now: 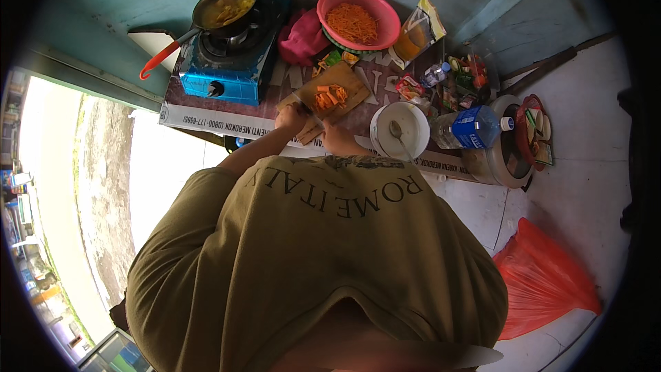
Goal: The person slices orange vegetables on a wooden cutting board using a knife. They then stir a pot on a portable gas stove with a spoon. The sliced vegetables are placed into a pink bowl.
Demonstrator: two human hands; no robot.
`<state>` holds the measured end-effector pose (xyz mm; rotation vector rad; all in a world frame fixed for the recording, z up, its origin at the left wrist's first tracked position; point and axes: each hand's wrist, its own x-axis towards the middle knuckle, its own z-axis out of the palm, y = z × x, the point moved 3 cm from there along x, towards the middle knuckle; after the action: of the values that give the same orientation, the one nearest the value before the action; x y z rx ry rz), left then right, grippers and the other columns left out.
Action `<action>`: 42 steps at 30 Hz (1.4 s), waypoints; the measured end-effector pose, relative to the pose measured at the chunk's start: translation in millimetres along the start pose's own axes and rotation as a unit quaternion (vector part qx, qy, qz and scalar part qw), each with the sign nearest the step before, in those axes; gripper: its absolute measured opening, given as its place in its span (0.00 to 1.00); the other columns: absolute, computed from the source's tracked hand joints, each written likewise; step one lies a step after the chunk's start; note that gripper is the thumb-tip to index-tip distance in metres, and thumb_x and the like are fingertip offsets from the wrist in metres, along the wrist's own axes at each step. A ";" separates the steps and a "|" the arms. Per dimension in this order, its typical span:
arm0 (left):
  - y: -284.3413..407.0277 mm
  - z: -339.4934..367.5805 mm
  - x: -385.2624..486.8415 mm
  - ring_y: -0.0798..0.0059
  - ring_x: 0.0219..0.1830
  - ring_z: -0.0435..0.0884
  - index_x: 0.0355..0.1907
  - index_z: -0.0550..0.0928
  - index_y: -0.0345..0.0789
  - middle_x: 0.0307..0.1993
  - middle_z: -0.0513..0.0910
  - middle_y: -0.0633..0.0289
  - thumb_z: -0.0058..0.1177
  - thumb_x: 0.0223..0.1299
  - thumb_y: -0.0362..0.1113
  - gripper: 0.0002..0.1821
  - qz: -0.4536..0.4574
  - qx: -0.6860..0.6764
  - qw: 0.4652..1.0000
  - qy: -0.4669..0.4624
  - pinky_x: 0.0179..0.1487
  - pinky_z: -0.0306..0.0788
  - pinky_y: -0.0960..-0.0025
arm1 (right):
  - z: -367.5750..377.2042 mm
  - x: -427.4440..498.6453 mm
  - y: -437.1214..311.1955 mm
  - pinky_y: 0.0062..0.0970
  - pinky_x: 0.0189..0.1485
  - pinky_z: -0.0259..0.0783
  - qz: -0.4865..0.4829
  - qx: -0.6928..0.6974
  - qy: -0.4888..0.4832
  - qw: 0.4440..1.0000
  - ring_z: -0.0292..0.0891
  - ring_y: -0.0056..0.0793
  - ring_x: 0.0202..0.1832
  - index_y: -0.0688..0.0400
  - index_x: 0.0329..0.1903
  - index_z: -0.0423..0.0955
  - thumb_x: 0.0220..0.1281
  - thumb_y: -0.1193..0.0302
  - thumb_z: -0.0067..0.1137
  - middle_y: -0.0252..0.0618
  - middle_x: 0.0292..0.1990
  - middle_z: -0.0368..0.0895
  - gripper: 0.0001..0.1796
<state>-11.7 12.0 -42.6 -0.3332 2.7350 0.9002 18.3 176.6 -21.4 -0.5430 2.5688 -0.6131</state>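
Note:
A wooden cutting board (356, 82) lies slanted before me, with a small pile of cut carrot pieces (328, 97) on it. My left hand (292, 118) rests at the board's left edge with its fingers curled; what lies under them is hidden. Lower on the board, my right hand (334, 137) is closed at what looks like a knife (298, 98), whose thin blade runs up and left past my left fingers. The handle is hidden. To the right of my right hand stands a white bowl (379, 129) with a metal spoon (396, 130) in it.
At the left, a pan (225, 8) of food in liquid sits on a blue gas stove (222, 80), its orange handle jutting left. A pink basin (388, 8) holds shredded carrot. On the right are a large water bottle (470, 126), a pouch (413, 36) and a lidded pot (508, 165).

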 end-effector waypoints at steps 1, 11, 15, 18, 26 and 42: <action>0.8 -0.6 -0.9 0.54 0.43 0.77 0.39 0.78 0.40 0.39 0.79 0.52 0.46 0.53 0.45 0.15 0.001 0.001 1.000 0.006 0.45 0.71 0.57 | 0.3 -0.4 -1.6 0.46 0.34 0.70 -0.002 -0.002 0.008 1.000 0.75 0.52 0.31 0.62 0.49 0.59 0.58 0.67 0.44 0.56 0.25 0.75 0.19; 9.2 -7.3 -5.0 0.54 0.43 0.77 0.39 0.77 0.37 0.39 0.79 0.50 0.43 0.54 0.46 0.17 -0.010 0.009 1.000 0.003 0.46 0.70 0.57 | 7.8 12.2 9.8 0.45 0.33 0.69 0.034 0.020 -0.018 0.999 0.74 0.52 0.32 0.66 0.51 0.58 0.57 0.68 0.42 0.59 0.29 0.75 0.21; 7.8 -6.2 -4.7 0.53 0.43 0.77 0.39 0.78 0.37 0.39 0.79 0.50 0.43 0.54 0.46 0.17 -0.012 0.008 1.000 0.000 0.46 0.70 0.57 | 6.4 12.2 15.9 0.46 0.31 0.67 0.027 0.070 0.013 0.997 0.73 0.53 0.29 0.65 0.50 0.59 0.58 0.67 0.41 0.57 0.26 0.75 0.20; 2.2 -5.8 -3.8 0.52 0.42 0.77 0.39 0.78 0.36 0.38 0.79 0.49 0.44 0.53 0.45 0.17 0.016 -0.022 1.000 -0.004 0.46 0.70 0.57 | 0.5 2.2 14.1 0.46 0.33 0.67 0.025 0.073 0.042 0.996 0.73 0.53 0.30 0.65 0.48 0.60 0.58 0.66 0.41 0.57 0.27 0.75 0.19; -4.0 -14.8 -5.0 0.52 0.42 0.76 0.39 0.76 0.37 0.38 0.78 0.51 0.42 0.54 0.41 0.13 -0.012 -0.129 0.985 0.110 0.44 0.69 0.57 | -1.1 -15.0 9.5 0.44 0.31 0.68 0.026 0.026 0.022 0.999 0.74 0.47 0.28 0.64 0.53 0.61 0.60 0.64 0.40 0.50 0.27 0.77 0.21; 91.3 -22.3 6.8 0.68 0.55 0.67 0.45 0.75 0.47 0.46 0.71 0.61 0.56 0.46 0.45 0.20 0.202 0.211 0.956 -0.001 0.57 0.54 0.58 | -4.4 -32.9 15.8 0.41 0.29 0.72 0.015 -0.037 0.089 0.995 0.75 0.45 0.29 0.58 0.42 0.64 0.58 0.67 0.45 0.49 0.25 0.76 0.11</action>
<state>-48.0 69.1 23.0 0.3182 2.9440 0.3632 39.1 206.3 -15.1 -0.4939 2.7707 -0.5815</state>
